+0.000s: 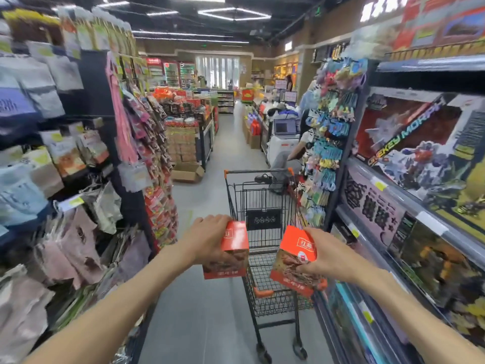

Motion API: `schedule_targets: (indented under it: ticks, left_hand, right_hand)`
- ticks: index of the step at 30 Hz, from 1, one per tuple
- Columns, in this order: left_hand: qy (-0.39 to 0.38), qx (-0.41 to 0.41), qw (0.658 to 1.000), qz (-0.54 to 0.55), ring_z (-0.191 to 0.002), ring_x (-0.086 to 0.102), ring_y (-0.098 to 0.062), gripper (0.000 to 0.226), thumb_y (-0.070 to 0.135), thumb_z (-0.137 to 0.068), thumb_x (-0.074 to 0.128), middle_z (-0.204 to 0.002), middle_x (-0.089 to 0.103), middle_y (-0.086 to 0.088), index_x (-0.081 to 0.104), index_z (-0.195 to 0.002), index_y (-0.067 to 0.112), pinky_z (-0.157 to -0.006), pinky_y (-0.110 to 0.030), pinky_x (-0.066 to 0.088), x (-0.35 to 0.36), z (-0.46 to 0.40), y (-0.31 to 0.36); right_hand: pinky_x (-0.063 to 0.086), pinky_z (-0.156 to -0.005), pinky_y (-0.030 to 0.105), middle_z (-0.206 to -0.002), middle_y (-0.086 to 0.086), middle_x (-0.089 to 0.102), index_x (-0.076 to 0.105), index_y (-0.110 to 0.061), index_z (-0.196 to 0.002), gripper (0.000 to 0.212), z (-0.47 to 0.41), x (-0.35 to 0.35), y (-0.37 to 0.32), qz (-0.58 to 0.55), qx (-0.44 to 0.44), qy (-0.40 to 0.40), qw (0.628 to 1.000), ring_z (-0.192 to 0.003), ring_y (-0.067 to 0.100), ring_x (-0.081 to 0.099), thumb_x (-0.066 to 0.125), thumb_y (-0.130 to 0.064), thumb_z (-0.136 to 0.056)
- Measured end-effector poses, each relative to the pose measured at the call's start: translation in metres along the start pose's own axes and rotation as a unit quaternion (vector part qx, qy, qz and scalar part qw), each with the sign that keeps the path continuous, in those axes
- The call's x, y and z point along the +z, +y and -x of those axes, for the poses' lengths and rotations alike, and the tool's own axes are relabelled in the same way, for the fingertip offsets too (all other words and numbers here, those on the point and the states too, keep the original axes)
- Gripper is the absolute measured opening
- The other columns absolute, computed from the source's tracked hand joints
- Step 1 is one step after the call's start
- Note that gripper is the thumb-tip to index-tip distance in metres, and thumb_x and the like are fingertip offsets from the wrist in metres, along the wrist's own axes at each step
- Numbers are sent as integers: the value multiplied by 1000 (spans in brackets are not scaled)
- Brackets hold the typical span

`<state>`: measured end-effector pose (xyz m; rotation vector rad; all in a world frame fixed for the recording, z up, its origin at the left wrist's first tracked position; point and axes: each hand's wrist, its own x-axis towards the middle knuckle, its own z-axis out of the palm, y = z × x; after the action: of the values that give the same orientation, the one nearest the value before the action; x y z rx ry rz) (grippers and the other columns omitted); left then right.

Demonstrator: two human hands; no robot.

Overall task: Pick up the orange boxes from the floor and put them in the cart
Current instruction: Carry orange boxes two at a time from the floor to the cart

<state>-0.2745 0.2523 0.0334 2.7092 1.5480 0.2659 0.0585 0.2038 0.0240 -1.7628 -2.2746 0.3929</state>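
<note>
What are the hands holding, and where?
Each hand holds an orange box: left hand grips the left box by its side, right hand the right box likewise.

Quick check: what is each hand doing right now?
Left hand: closed on an orange box.
Right hand: closed on another orange box.

Both bare arms reach forward. The left hand and the right hand are each closed in a grip, palms facing inward.

Both forearms are bare to the frame's edge, left hand and right hand ungloved.
</note>
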Motion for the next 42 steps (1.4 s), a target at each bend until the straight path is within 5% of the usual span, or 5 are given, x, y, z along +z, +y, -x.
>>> schedule_targets:
  ticks: [5, 12, 23, 27, 42]
  left_hand:
    - [20, -38, 999, 11, -105, 54, -20, 97, 78, -60, 72, -121, 56, 2, 40, -132, 22, -93, -42, 46, -1, -58, -63]
    - [24, -47, 999, 2, -106, 54, -17, 94, 75, -62, 72, -123, 57, 4, 39, -134, 24, -91, -37, 44, 20, -157, -163]
    - [-26, 103, 994, -18, -115, 52, -22, 99, 79, -62, 70, -130, 54, 2, 37, -136, 23, -99, -42, 40, 47, -380, -282]
    - [-50, 172, 984, -19, -116, 52, -24, 104, 88, -54, 57, -129, 54, 1, 39, -133, 23, -95, -42, 39, 67, -465, -282]
    - [-135, 386, 912, 26, -128, 46, -24, 109, 78, -62, 70, -141, 48, -2, 29, -146, 21, -108, -41, 33, 223, -702, -176]
  right_hand:
    - [54, -89, 38, -119, -13, 53, 35, -32, -140, 102, -128, -2, 9, 6, -39, 0, 999, -103, 7, 54, 76, -76, -58]
    - [56, -85, 36, -113, -14, 54, 38, -32, -137, 98, -276, 8, 17, 0, -50, 6, 999, -97, 5, 57, 77, -75, -57]
    - [52, -89, 37, -117, -12, 53, 37, -32, -139, 95, -431, 11, 50, -21, 69, 57, 996, -103, 10, 56, 80, -68, -62]
    - [52, -88, 38, -119, -13, 51, 34, -34, -141, 95, -446, 4, 84, -23, 141, 79, 987, -106, 9, 52, 74, -74, -64]
    - [53, -85, 40, -122, -11, 52, 37, -33, -140, 100, -453, 55, 250, -15, 406, 110, 907, -112, 17, 55, 73, -79, -59]
